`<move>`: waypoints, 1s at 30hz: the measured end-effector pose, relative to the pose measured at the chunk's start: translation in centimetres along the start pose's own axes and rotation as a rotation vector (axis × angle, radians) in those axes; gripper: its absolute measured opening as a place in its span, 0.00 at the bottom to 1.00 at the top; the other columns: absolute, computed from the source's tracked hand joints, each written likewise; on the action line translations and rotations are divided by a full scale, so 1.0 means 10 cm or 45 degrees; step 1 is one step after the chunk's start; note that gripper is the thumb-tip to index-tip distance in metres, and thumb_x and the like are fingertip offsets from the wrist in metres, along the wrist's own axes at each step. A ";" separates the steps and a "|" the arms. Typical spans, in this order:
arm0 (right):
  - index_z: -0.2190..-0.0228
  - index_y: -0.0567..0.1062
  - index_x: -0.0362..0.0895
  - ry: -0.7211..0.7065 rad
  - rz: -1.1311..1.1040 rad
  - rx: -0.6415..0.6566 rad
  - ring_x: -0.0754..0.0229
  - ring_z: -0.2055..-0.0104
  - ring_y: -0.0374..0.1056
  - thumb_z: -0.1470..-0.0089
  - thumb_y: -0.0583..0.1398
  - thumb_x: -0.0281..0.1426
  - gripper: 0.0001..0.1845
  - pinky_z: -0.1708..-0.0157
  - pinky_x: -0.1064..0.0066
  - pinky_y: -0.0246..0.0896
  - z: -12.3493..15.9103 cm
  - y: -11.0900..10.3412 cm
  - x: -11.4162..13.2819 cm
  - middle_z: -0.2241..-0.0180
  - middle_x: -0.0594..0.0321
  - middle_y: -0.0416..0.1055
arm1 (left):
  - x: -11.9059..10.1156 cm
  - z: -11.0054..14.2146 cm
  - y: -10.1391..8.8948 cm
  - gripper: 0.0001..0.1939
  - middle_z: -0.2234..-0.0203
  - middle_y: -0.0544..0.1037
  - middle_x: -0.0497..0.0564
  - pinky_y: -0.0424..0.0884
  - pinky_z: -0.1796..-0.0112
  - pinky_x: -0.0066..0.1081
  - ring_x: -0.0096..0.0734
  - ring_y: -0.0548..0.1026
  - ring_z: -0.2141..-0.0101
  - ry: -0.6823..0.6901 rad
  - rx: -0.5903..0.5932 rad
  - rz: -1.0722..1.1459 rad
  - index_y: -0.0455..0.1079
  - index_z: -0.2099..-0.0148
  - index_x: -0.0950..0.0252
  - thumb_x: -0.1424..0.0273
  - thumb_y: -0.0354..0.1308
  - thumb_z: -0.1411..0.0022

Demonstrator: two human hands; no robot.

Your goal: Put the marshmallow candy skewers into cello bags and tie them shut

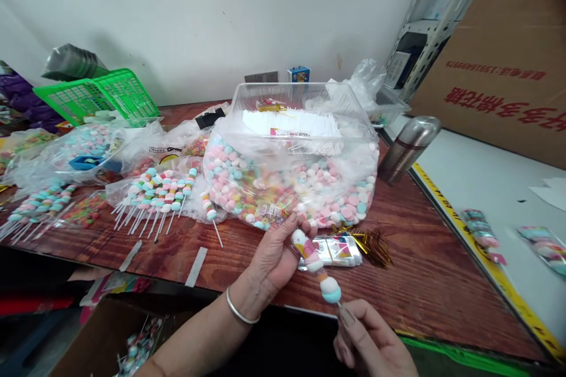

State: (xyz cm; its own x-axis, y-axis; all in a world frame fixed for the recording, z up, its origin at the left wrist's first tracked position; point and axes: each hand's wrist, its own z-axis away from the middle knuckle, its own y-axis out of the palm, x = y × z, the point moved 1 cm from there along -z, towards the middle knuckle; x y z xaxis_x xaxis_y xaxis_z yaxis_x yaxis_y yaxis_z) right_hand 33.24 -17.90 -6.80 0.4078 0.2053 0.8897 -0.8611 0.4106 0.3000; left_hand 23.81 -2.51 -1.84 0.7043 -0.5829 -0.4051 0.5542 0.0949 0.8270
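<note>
A marshmallow skewer [329,288] with pastel marshmallows slants in front of me, its upper part inside a printed clear wrapper [302,242]. My left hand [278,247], with a silver bangle on the wrist, pinches the wrapper near its top. Below, the thumb and fingers of my right hand [365,336] are closed on the skewer's stick. Just beyond my hands lies a stack of flat silvery wrappers [338,251] held by a band. Beside it is a bunch of gold twist ties [371,246].
A large bag of loose marshmallows [331,188] stands behind my hands, with a clear plastic bin [300,91] over it. Skewers [161,191] lie at left. A metal flask [409,150] leans right. Wrapped skewers [481,230] rest on the white surface. A cardboard box [88,336] sits below.
</note>
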 end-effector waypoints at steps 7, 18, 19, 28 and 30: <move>0.73 0.75 0.47 -0.556 0.733 -0.356 0.60 0.72 0.66 0.48 0.62 0.40 0.10 0.68 0.73 0.60 0.05 0.03 0.16 0.75 0.64 0.71 | 0.02 0.03 0.01 0.06 0.75 0.73 0.48 0.76 0.59 0.32 0.24 0.74 0.71 -0.015 -0.029 -0.046 0.71 0.68 0.70 0.77 0.67 0.46; 0.78 0.68 0.44 0.044 0.160 -0.013 0.70 0.82 0.46 0.49 0.61 0.53 0.25 0.83 0.77 0.40 -0.02 0.11 0.13 0.83 0.71 0.55 | 0.07 0.02 -0.03 0.09 0.75 0.70 0.46 0.75 0.65 0.29 0.23 0.72 0.73 -0.118 0.016 -0.033 0.68 0.69 0.69 0.73 0.66 0.44; 0.78 0.68 0.44 0.094 0.082 0.004 0.71 0.82 0.45 0.51 0.62 0.53 0.25 0.83 0.77 0.38 -0.02 0.12 0.13 0.83 0.72 0.54 | 0.08 0.02 -0.04 0.09 0.75 0.70 0.46 0.75 0.66 0.29 0.22 0.72 0.74 -0.123 0.026 -0.019 0.68 0.68 0.69 0.73 0.66 0.44; 0.78 0.66 0.44 0.125 -0.057 0.089 0.72 0.84 0.42 0.48 0.61 0.51 0.23 0.79 0.74 0.52 -0.03 0.17 0.11 0.86 0.77 0.47 | 0.10 0.00 -0.02 0.11 0.78 0.67 0.43 0.72 0.71 0.26 0.19 0.67 0.79 -0.127 -0.031 0.078 0.66 0.70 0.68 0.70 0.66 0.43; 0.77 0.68 0.45 -0.076 0.224 0.007 0.68 0.82 0.49 0.46 0.60 0.49 0.21 0.79 0.74 0.51 -0.04 0.17 0.09 0.84 0.72 0.56 | 0.12 -0.01 -0.02 0.12 0.78 0.68 0.43 0.72 0.71 0.26 0.19 0.67 0.79 -0.097 -0.063 0.062 0.65 0.70 0.67 0.71 0.66 0.44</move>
State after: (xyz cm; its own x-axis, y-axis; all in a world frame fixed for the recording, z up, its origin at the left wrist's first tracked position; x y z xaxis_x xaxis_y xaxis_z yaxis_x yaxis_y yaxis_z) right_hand 32.29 -16.66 -5.62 0.2320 0.2206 0.9474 -0.9192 0.3682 0.1394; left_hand 24.59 -3.19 -2.58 0.6961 -0.6363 -0.3325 0.5425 0.1629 0.8241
